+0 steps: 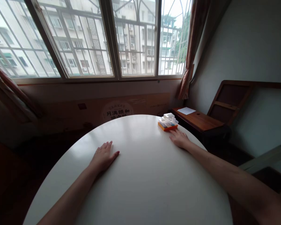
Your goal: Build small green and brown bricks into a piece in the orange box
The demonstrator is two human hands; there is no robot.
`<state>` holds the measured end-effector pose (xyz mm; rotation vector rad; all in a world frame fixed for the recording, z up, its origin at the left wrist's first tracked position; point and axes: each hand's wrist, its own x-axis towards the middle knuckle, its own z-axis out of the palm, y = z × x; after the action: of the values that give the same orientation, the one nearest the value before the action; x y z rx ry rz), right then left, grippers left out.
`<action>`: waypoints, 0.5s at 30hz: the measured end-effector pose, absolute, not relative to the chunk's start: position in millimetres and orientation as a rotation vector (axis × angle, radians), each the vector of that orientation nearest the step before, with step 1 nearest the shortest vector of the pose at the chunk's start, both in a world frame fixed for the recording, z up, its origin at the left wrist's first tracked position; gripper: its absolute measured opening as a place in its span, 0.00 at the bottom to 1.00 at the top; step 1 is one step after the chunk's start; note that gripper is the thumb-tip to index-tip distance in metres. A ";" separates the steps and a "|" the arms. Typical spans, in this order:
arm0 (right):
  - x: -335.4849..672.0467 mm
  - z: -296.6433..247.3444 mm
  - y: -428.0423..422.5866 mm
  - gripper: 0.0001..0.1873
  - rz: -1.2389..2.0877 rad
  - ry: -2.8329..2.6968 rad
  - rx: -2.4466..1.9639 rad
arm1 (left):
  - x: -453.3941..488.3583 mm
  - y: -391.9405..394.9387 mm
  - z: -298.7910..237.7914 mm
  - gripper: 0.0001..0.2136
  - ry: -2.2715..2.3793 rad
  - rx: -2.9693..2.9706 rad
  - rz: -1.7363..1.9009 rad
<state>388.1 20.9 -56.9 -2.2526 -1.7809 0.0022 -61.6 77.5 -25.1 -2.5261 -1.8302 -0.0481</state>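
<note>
My left hand (103, 157) lies flat on the white round table (140, 175), palm down, with the thumb apart from the fingers. Nothing is in it. Farther off on the right, my right hand (178, 138) rests palm down on the tabletop, fingers stretched out. Its fingertips are at the near edge of a small orange-based box (168, 127), and I cannot tell whether they touch it. Clear and white plastic pieces (169, 118) are stacked in or on that box; their kind is too small to make out.
Beyond the table's right edge stands a low wooden desk (201, 118) with a sheet of paper (186, 110) on it. A barred window (135, 47) and a curtain (187, 78) are behind. A printed board (140, 104) leans below the window.
</note>
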 end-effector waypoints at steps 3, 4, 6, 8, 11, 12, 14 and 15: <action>387.9 -55.5 25.1 0.25 0.000 -1.771 -2.280 | -59.6 78.5 -27.5 0.38 -1.834 -2.511 -0.063; 388.1 -55.0 26.9 0.24 -0.003 -1.767 -2.288 | -59.4 79.1 -28.1 0.37 -1.834 -2.509 -0.067; 388.5 -54.7 30.6 0.24 -0.011 -1.761 -2.296 | -59.7 80.1 -29.0 0.36 -1.832 -2.506 -0.073; 389.1 -55.2 34.4 0.23 -0.024 -1.759 -2.293 | -60.4 80.6 -29.6 0.36 -1.831 -2.503 -0.077; 390.0 -57.5 38.7 0.23 -0.037 -1.757 -2.276 | -60.8 80.2 -30.4 0.37 -1.838 -2.493 -0.084; 390.2 -58.5 39.6 0.23 -0.039 -1.756 -2.269 | -60.8 80.1 -30.6 0.37 -1.840 -2.490 -0.087; 390.3 -60.3 40.4 0.23 -0.042 -1.755 -2.251 | -61.0 80.0 -30.6 0.38 -1.845 -2.483 -0.093; 390.2 -60.9 40.2 0.23 -0.045 -1.753 -2.240 | -61.3 80.1 -30.3 0.38 -1.846 -2.480 -0.095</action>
<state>390.2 40.2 -60.9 -2.2400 -1.7531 -0.0452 -61.3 80.1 -30.3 -2.4801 -1.8461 -0.0949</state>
